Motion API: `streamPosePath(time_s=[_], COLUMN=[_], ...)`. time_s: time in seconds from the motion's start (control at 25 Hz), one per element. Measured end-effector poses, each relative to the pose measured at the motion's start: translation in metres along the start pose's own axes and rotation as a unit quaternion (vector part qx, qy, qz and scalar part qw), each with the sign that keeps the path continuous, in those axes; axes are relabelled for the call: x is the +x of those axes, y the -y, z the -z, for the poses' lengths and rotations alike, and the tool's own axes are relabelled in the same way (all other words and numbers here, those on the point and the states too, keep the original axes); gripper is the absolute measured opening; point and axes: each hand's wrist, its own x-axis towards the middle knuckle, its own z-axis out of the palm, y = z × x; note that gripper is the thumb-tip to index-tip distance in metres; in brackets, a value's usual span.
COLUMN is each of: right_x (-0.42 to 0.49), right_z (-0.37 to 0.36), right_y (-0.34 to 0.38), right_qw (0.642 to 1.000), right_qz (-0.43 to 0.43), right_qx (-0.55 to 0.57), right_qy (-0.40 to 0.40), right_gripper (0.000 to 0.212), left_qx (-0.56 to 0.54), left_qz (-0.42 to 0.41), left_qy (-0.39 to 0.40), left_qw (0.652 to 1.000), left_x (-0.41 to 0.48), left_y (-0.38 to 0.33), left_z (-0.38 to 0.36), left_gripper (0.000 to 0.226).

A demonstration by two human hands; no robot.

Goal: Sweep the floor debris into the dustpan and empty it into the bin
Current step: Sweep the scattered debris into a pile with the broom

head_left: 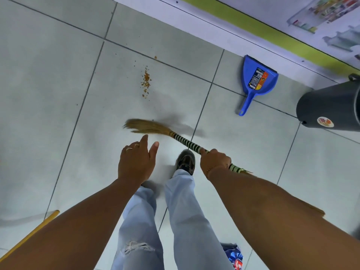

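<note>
A small pile of orange-brown debris [146, 80] lies on the pale tiled floor ahead of me. My right hand [214, 162] grips the striped handle of a short grass broom [155, 127], whose bristles hover just above the floor, below the debris. My left hand [136, 162] hangs free with fingers apart, holding nothing. A blue dustpan [257, 80] with a label lies flat on the floor to the right of the debris, its handle pointing towards me. The dark grey bin [331, 110] stands at the right edge, beyond the dustpan.
A white wall base with a green stripe [253, 28] runs diagonally along the top right. A yellow stick [29, 234] lies at the lower left. A blue and red wrapper [233, 254] sits by my right leg. My shoe [186, 160] stands under the broom handle.
</note>
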Motion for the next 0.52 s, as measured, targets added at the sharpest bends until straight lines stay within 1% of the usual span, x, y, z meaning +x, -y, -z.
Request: streamPosePath(time_s=[0.08,0.2,0.32,0.48,0.52], right_x=[0.015,0.038,0.055,0.065,0.062], right_z=[0.016,0.038,0.053,0.068,0.069], right_y=[-0.016,-0.030,-0.037,-0.037,-0.037], right_qw=[1.000,0.999,0.997,0.996,0.995], right_qz=[-0.006,0.005,0.018,0.027,0.034], right_qx=[-0.006,-0.026,-0.035,-0.018,-0.010], right_qy=[-0.017,-0.042,-0.065,-0.083,-0.096], right_gripper=[0.052,0.054,0.054,0.054,0.054], left_qx=[-0.004,0.001,-0.001,0.001,0.003], left_qz=[-0.006,-0.027,-0.017,-0.022,-0.020], left_qy=[0.005,-0.008,-0.013,-0.034,-0.037], left_qw=[1.000,1.000,1.000,0.999,0.999], left_x=[0.007,0.017,0.028,0.039,0.041], left_y=[-0.013,-0.026,-0.037,-0.046,-0.046], left_z=[-0.001,-0.001,0.001,0.004,0.004], left_gripper=[0.058,0.061,0.058,0.075,0.075])
